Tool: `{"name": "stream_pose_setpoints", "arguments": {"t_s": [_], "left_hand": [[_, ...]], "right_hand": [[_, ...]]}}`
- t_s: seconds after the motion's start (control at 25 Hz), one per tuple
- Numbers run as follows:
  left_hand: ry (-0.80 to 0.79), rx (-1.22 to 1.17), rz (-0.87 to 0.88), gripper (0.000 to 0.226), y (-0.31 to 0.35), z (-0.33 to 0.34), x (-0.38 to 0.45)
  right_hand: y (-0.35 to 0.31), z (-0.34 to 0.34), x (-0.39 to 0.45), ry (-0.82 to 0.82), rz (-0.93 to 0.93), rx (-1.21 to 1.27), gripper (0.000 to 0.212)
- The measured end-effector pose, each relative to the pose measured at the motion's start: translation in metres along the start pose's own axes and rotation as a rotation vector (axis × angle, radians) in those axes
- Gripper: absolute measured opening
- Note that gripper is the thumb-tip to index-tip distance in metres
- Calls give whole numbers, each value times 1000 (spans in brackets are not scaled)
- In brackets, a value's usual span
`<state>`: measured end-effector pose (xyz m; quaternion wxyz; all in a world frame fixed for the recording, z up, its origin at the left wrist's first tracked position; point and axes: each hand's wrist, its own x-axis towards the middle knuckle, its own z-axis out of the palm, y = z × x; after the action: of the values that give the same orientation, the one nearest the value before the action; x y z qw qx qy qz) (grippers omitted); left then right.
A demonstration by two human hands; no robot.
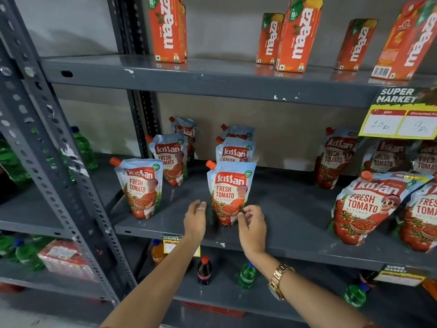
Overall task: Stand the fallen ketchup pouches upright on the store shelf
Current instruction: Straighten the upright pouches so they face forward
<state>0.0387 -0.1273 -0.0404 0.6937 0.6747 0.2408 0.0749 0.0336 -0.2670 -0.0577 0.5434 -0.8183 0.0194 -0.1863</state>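
Front ketchup pouch: stood upright near shelf edge. Left hand and right hand flanked it, fingers spread, gripping nothing, seemingly guarding against toppling.

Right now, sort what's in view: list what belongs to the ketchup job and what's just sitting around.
Part of the job:
front middle ketchup pouch, standing between both hands
left hand and right hand, both open beside it
other ketchup pouches on the middle shelf

Just there:
juice cartons above
price tag
soda bottles below
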Motion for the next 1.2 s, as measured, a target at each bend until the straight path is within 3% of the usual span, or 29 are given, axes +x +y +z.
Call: {"name": "stream_pose_setpoints", "arguments": {"t_s": [0.16,0.36,0.6,0.68,0.96,1.2], "left_hand": [[233,-62,25,32,4,-35,8],[487,1,85,38,7,-79,19],[626,-14,110,34,10,-124,37],[571,-32,95,34,10,-136,45],[107,-272,-75,50,12,-159,67],[10,-255,-93,50,7,-169,74]], "right_hand": [[-12,12,-7,-104,-52,71,10],[-30,46,-14,-232,-96,118,10],[-49,96,-22,-482,21,142,12],[-57,112,-22,-559,75,138,20],[-80,155,-20,-812,230,175,58],[-79,162,-18,-875,246,217,61]]}}
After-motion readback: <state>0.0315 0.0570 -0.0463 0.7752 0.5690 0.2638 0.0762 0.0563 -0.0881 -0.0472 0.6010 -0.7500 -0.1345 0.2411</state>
